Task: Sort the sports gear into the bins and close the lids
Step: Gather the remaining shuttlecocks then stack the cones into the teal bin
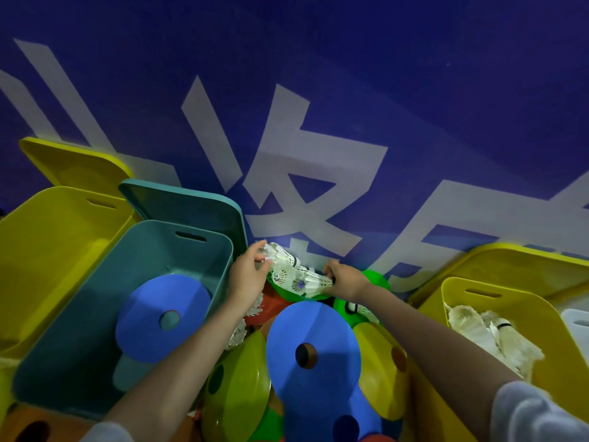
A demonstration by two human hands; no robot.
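Note:
A bundle of white shuttlecocks [294, 271] lies in an upturned green disc cone [287, 290] at the far side of the pile. My left hand [247, 275] pinches the bundle's left end, and my right hand [345, 280] grips its right end. A blue disc cone [314, 336] tops the pile of yellow, green and orange cones in front of me. The teal bin [220, 250] on the left holds another blue disc cone [159, 320]. More shuttlecocks [487, 333] fill the yellow bin [526, 301] on the right.
An open yellow bin [47, 250] stands at far left, its yellow lid [73, 164] and a teal lid [185, 205] leaning on the blue wall behind. A white bin [577, 323] edge shows at far right. An orange cone [38, 425] lies at bottom left.

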